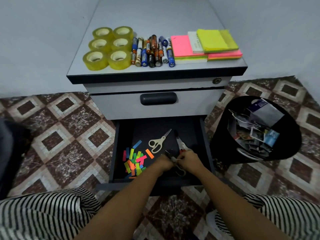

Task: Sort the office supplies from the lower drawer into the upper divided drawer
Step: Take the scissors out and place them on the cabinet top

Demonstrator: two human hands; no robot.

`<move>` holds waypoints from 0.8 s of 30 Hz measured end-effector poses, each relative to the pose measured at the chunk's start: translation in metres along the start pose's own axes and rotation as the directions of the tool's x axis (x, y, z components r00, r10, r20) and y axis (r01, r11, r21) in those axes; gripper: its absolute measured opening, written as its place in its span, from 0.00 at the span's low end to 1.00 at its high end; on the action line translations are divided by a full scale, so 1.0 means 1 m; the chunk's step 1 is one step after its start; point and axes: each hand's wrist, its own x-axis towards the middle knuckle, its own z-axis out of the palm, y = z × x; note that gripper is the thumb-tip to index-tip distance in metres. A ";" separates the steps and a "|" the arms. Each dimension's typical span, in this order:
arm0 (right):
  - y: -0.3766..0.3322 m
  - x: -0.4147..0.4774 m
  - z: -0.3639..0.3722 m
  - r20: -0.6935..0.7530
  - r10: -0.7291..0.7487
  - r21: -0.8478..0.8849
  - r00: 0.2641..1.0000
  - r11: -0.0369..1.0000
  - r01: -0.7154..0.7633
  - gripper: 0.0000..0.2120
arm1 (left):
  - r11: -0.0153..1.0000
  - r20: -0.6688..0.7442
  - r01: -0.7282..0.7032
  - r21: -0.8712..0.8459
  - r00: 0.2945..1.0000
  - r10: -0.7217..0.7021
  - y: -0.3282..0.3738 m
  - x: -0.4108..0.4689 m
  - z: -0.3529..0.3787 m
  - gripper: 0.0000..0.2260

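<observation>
The lower drawer [205,146] stands pulled out, dark inside. In it lie a white-handled pair of scissors [158,142], a heap of coloured paper flags [136,161] at the left, and two more pairs of scissors at the front right. My left hand [163,163] grips a pair of scissors with pale handles [180,170], its dark blades pointing up-left. My right hand [188,160] closes on a red-handled pair of scissors [181,145] whose blades point away. The two hands touch. The upper drawer [121,106] with its dark handle [158,98] is closed.
On the cabinet top [155,18] sit several yellow tape rolls [109,47], several batteries [153,51] and stacks of sticky notes [207,45]. A black waste bin [223,144] full of scraps stands right of the drawer. Striped-trousered knees frame the bottom. The floor is patterned tile.
</observation>
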 end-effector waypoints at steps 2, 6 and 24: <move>0.001 -0.002 0.000 -0.007 0.012 -0.007 1.000 1.000 -0.012 0.17 | 0.999 0.007 0.024 -0.030 1.000 -0.023 0.001 0.001 0.002 0.14; 0.008 -0.004 -0.004 -0.116 0.096 0.061 0.989 0.994 -0.089 0.15 | 0.999 -0.073 0.053 -0.007 0.996 -0.053 0.005 0.001 0.003 0.14; 0.016 -0.007 -0.006 -0.201 0.217 0.197 0.955 0.964 -0.178 0.17 | 0.518 0.044 -0.209 0.829 0.949 0.313 -0.010 0.015 -0.005 0.19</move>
